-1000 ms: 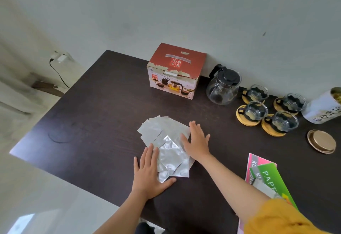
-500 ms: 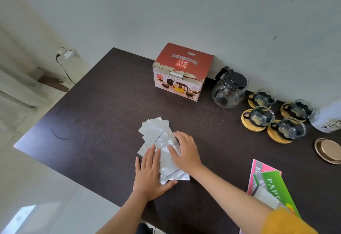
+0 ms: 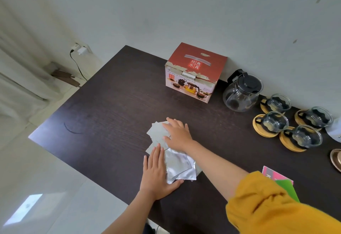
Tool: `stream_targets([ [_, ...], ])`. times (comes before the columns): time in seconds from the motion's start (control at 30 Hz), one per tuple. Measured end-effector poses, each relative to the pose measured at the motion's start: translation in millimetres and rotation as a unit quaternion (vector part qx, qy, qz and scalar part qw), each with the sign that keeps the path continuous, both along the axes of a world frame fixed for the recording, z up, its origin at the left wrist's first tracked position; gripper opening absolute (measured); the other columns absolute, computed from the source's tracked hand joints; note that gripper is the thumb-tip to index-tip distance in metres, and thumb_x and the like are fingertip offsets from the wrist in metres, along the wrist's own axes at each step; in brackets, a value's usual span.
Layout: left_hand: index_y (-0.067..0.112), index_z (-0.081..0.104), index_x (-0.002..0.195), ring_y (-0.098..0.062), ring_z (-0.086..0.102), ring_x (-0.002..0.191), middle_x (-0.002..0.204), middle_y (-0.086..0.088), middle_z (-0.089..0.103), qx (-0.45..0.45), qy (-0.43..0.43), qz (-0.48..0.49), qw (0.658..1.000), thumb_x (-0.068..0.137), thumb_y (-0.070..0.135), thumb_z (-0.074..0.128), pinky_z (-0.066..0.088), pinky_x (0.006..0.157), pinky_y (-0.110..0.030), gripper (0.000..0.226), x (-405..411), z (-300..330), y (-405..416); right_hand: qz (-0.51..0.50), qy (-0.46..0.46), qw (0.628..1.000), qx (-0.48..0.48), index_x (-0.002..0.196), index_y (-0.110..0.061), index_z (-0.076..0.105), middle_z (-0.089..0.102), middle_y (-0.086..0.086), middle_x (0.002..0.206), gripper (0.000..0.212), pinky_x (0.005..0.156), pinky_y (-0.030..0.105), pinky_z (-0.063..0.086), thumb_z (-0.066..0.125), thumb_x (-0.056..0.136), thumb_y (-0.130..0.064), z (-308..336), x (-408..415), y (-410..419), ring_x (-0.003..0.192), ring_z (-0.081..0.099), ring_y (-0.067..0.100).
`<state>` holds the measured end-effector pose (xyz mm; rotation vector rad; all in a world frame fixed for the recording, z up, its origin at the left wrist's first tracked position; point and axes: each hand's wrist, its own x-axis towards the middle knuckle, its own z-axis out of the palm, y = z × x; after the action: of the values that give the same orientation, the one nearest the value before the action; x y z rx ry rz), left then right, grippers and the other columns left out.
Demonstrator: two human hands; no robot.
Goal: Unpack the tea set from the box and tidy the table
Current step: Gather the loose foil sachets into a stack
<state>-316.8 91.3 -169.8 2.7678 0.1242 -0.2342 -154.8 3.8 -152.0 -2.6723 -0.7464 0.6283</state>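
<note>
Currently both hands lie flat and open on a loose pile of silver foil packets near the table's front edge: left hand pressing the near end, right hand spread over the far packets, likely to sweep them into one stack. Box stands closed at the far side, against the wall. Glass teapot and four cups on wooden coasters sit to its right, already unpacked.

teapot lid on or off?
On. The black lid sits seated in the mouth of the glass teapot, which stands upright on the table beside the box.
</note>
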Motion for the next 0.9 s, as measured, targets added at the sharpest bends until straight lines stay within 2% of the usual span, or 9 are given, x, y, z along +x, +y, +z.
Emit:
stream_targets([
  [0.07,0.007,0.014,0.148,-0.024,0.006,0.145,0.158,-0.007,0.007,0.009,0.003,-0.005,1.000,0.066,0.090,0.036,0.015,0.116,-0.052,0.119,0,-2,1,-0.004,-0.007,1.000,0.013,0.147,-0.028,0.030,0.012,-0.004,0.159,0.054,0.115,0.055,0.005,0.043,0.096,-0.037,-2,-17,-13,0.146,0.008,0.024],
  [0.13,0.006,0.002,0.149,-0.028,0.003,0.145,0.159,-0.010,0.000,0.023,0.004,-0.022,0.999,0.067,0.089,0.035,0.008,0.117,-0.050,0.122,-1,-4,2,-0.017,-0.012,0.999,0.027,0.146,-0.028,0.030,0.014,-0.005,0.158,0.054,0.117,0.052,0.006,0.045,0.095,-0.039,-4,-36,-27,0.145,0.010,0.022],
  [0.27,0.014,-0.017,0.147,-0.027,-0.012,0.145,0.157,-0.007,-0.017,0.011,-0.002,-0.018,1.000,0.070,0.082,0.038,-0.005,0.114,-0.047,0.117,-2,-6,1,-0.074,-0.036,0.994,0.074,0.139,-0.029,0.039,0.030,-0.009,0.148,0.050,0.116,0.039,0.021,0.051,0.092,-0.042,-5,-68,-54,0.136,0.026,0.015],
  [0.43,0.014,-0.009,0.147,-0.024,-0.022,0.143,0.155,-0.003,-0.022,-0.010,0.018,0.004,1.000,0.070,0.077,0.044,0.001,0.115,-0.050,0.113,-2,-2,-1,-0.135,-0.036,0.982,0.128,0.130,-0.022,0.048,0.043,-0.008,0.132,0.044,0.105,0.032,0.035,0.056,0.088,-0.036,-2,-74,-62,0.122,0.039,0.016],
  [0.53,0.011,-0.007,0.148,-0.024,-0.027,0.141,0.151,0.000,-0.032,-0.012,0.030,0.003,0.999,0.068,0.078,0.040,-0.002,0.115,-0.050,0.115,-1,3,-1,-0.149,-0.031,0.980,0.125,0.139,-0.021,0.041,0.035,-0.003,0.145,0.053,0.110,0.033,0.028,0.055,0.090,-0.035,4,-64,-54,0.132,0.031,0.020],
  [0.63,0.013,-0.017,0.146,-0.025,-0.031,0.140,0.147,0.000,-0.041,-0.003,0.027,-0.022,0.999,0.062,0.088,0.040,-0.007,0.115,-0.049,0.126,-2,7,0,-0.100,-0.032,0.990,0.094,0.146,-0.022,0.033,0.024,0.000,0.156,0.060,0.116,0.043,0.017,0.053,0.091,-0.035,11,-44,-38,0.140,0.022,0.024],
  [0.73,0.008,-0.010,0.149,-0.029,-0.025,0.142,0.153,-0.008,-0.029,-0.026,0.027,-0.043,0.998,0.040,0.100,0.046,-0.007,0.114,-0.050,0.153,-3,9,2,-0.042,0.015,0.998,0.050,0.148,-0.026,0.028,0.016,-0.001,0.159,0.063,0.116,0.054,0.006,0.052,0.090,-0.036,13,-27,-23,0.145,0.011,0.024],
  [0.8,0.007,-0.009,0.149,-0.031,-0.023,0.142,0.154,-0.010,-0.027,-0.032,0.020,-0.065,0.997,0.036,0.101,0.047,-0.005,0.113,-0.054,0.157,-3,9,5,-0.013,0.033,0.999,0.021,0.147,-0.028,0.031,0.013,-0.002,0.159,0.063,0.116,0.055,0.002,0.054,0.089,-0.038,12,-19,-21,0.146,0.007,0.024],
  [0.9,0.015,-0.020,0.147,-0.032,-0.025,0.142,0.153,-0.008,-0.030,-0.020,0.008,-0.084,0.996,0.038,0.101,0.043,-0.004,0.113,-0.058,0.152,-3,9,6,0.001,0.011,1.000,-0.002,0.145,-0.031,0.034,0.016,-0.004,0.158,0.062,0.115,0.057,0.004,0.056,0.088,-0.043,9,-15,-22,0.145,0.011,0.022],
])
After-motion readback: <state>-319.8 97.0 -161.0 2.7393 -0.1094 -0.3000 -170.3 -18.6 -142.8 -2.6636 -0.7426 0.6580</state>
